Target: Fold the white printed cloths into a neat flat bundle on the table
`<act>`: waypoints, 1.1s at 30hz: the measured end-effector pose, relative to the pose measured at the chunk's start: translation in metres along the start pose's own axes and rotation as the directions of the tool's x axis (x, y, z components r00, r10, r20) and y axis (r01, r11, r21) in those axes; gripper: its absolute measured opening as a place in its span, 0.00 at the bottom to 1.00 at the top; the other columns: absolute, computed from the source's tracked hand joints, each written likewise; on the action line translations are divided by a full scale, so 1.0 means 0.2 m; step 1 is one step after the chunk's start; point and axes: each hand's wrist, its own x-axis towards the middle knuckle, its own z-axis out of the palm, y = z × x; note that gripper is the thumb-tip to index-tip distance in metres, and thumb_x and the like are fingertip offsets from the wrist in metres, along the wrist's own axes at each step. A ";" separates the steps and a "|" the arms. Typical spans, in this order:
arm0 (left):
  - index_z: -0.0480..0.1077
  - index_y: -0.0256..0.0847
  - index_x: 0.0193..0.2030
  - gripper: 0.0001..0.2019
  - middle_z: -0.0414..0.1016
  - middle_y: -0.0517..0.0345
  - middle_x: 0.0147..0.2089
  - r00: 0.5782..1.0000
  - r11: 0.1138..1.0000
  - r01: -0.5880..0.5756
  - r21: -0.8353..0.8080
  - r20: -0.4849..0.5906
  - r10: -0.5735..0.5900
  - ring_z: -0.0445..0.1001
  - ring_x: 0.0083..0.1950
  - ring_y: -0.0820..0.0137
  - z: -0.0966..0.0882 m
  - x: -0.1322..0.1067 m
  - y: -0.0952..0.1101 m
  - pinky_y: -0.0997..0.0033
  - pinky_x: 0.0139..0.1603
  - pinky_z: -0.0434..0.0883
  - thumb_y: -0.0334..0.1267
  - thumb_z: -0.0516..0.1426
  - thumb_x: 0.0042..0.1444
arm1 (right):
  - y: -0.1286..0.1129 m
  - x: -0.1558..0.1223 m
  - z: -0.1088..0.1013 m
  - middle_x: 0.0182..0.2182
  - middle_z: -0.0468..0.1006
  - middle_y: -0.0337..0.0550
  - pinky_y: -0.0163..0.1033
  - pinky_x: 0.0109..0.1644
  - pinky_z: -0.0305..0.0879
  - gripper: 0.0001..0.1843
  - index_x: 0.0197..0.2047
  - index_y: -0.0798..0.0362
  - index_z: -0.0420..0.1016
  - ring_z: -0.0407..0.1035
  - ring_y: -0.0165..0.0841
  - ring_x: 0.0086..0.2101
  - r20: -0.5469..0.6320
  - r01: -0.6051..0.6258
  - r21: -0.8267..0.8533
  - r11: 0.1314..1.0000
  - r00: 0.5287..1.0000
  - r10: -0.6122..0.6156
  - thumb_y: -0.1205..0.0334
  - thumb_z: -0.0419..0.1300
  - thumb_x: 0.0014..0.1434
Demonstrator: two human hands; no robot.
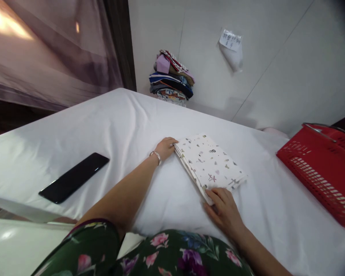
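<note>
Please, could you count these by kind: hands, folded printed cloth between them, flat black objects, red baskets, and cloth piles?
Hands (left hand, right hand): 2
Folded printed cloth: 1
Flat black object: 1
Red basket: 1
Cloth pile: 1
Total: 6

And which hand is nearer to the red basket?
Right. The right hand, at the near corner of the folded cloth, is left of the red basket; the left hand, at the cloth's left corner, is farther left.
</note>
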 end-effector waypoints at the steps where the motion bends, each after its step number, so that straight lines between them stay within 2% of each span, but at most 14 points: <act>1: 0.72 0.43 0.40 0.15 0.73 0.59 0.44 1.000 1.000 0.009 0.020 0.008 -0.009 0.68 0.48 0.67 0.00 0.00 0.00 0.66 0.50 0.66 0.27 0.52 0.48 | 0.00 0.00 0.00 0.40 0.70 0.49 0.47 0.43 0.61 0.18 0.50 0.53 0.66 0.64 0.39 0.41 -0.003 -0.003 -0.002 1.000 1.000 0.003 0.65 0.55 0.56; 7: 0.74 0.44 0.38 0.13 0.74 0.58 0.42 0.992 0.990 0.125 0.064 0.002 -0.125 0.69 0.46 0.66 0.00 0.01 0.00 0.65 0.48 0.68 0.29 0.52 0.49 | 0.00 0.01 0.00 0.38 0.70 0.48 0.46 0.42 0.60 0.16 0.48 0.53 0.68 0.62 0.38 0.39 0.022 0.001 0.002 1.000 1.000 -0.001 0.68 0.53 0.56; 10: 0.73 0.44 0.40 0.14 0.74 0.58 0.43 0.997 0.997 0.072 0.031 0.002 -0.072 0.69 0.47 0.67 0.00 0.00 0.01 0.66 0.51 0.67 0.28 0.52 0.48 | -0.01 0.01 -0.01 0.38 0.70 0.48 0.46 0.43 0.59 0.16 0.48 0.52 0.68 0.62 0.38 0.39 0.032 -0.004 -0.004 1.000 0.999 0.004 0.68 0.53 0.56; 14: 0.73 0.42 0.42 0.17 0.73 0.57 0.45 0.993 0.996 -0.085 0.021 -0.075 0.086 0.67 0.50 0.66 -0.02 -0.02 0.08 0.63 0.54 0.64 0.27 0.52 0.45 | -0.01 0.01 -0.01 0.38 0.69 0.48 0.46 0.43 0.59 0.15 0.48 0.53 0.68 0.62 0.38 0.39 0.057 -0.003 -0.012 1.000 0.998 0.004 0.67 0.53 0.57; 16: 0.73 0.42 0.41 0.17 0.73 0.56 0.46 0.981 0.981 -0.191 0.030 -0.010 0.192 0.66 0.50 0.65 -0.02 -0.04 0.14 0.61 0.53 0.63 0.28 0.52 0.45 | -0.01 0.01 -0.01 0.38 0.69 0.48 0.45 0.42 0.59 0.15 0.48 0.52 0.69 0.63 0.38 0.38 0.067 -0.012 -0.011 1.000 0.998 0.013 0.67 0.53 0.56; 19: 0.74 0.46 0.40 0.17 0.73 0.58 0.46 0.940 0.949 -0.312 0.043 0.158 0.302 0.66 0.51 0.63 -0.02 -0.06 0.22 0.58 0.53 0.61 0.28 0.53 0.43 | -0.02 0.01 -0.02 0.38 0.70 0.47 0.46 0.43 0.60 0.15 0.47 0.52 0.69 0.63 0.38 0.39 0.063 -0.033 0.015 0.999 0.998 0.032 0.65 0.54 0.56; 22: 0.74 0.48 0.39 0.18 0.73 0.60 0.45 0.916 0.938 -0.342 0.051 0.242 0.321 0.66 0.51 0.63 -0.01 -0.07 0.26 0.58 0.54 0.59 0.28 0.54 0.41 | -0.01 0.03 -0.06 0.39 0.70 0.47 0.44 0.43 0.61 0.14 0.46 0.51 0.69 0.64 0.37 0.40 0.058 -0.070 0.115 0.991 0.996 0.064 0.61 0.55 0.57; 26: 0.74 0.49 0.39 0.17 0.73 0.60 0.44 0.906 0.939 -0.342 0.041 0.278 0.318 0.67 0.49 0.64 -0.03 -0.07 0.27 0.60 0.54 0.58 0.30 0.56 0.41 | 0.00 0.12 -0.12 0.39 0.71 0.46 0.40 0.42 0.63 0.09 0.42 0.50 0.71 0.65 0.35 0.40 0.070 -0.157 0.219 0.963 0.987 0.145 0.60 0.53 0.59; 29: 0.75 0.50 0.39 0.15 0.73 0.61 0.44 0.907 0.945 -0.325 0.034 0.296 0.301 0.67 0.49 0.64 -0.04 -0.07 0.27 0.60 0.55 0.57 0.32 0.57 0.43 | 0.01 0.24 -0.13 0.38 0.71 0.45 0.40 0.41 0.63 0.09 0.41 0.50 0.70 0.65 0.35 0.39 0.110 -0.178 0.141 0.974 0.981 0.163 0.60 0.53 0.59; 33: 0.75 0.50 0.37 0.11 0.74 0.61 0.43 0.905 0.949 -0.314 0.029 0.311 0.290 0.67 0.49 0.65 -0.03 -0.07 0.27 0.60 0.55 0.57 0.35 0.57 0.46 | 0.00 0.38 -0.06 0.34 0.71 0.43 0.37 0.34 0.59 0.10 0.38 0.51 0.68 0.65 0.35 0.36 0.256 -0.191 -0.048 0.980 0.946 0.197 0.54 0.55 0.57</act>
